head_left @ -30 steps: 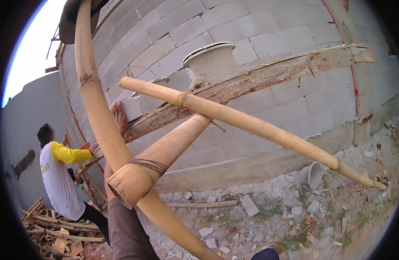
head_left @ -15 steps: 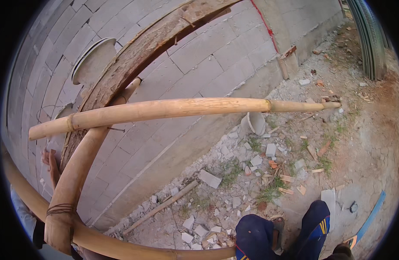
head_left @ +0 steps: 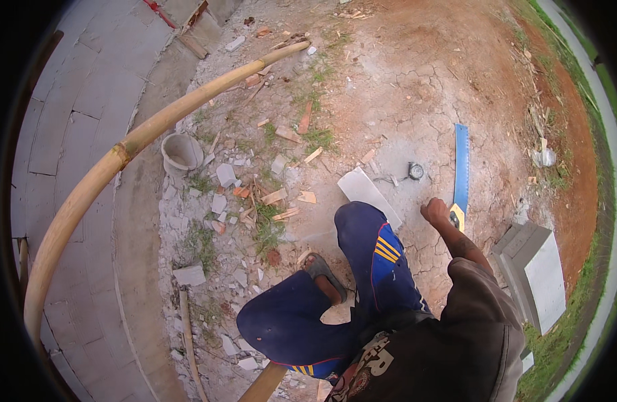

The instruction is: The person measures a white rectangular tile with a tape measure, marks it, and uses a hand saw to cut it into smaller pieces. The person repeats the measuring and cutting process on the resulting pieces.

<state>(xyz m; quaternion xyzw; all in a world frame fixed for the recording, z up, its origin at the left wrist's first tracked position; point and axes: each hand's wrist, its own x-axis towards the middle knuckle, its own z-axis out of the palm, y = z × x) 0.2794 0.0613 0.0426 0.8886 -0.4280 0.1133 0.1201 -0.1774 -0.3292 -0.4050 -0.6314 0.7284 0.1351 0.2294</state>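
Observation:
My right hand (head_left: 437,212) hangs out beyond my right knee, its fingers curled closed; what they hold, if anything, is hidden. Just beside it in the picture is a handsaw with a blue blade (head_left: 462,164) and a yellow-orange handle (head_left: 458,216). My wrist overlaps part of that handle, and I cannot tell whether they touch. A round black coil-like object (head_left: 415,171) lies on the ground beyond the hand, near a flat pale block (head_left: 370,195). Nowhere in the picture does my left hand show.
A long bamboo pole (head_left: 144,132) curves across the left side, past a grey block wall (head_left: 74,161). Another bamboo piece (head_left: 264,383) shows under my leg. Below are a grey bucket (head_left: 181,153), broken blocks, wood scraps and stacked grey blocks (head_left: 526,264).
My view has swung right and down, away from the bamboo joint and wooden beam. The saw now appears nearer the middle. My right hand and forearm have come fully into view.

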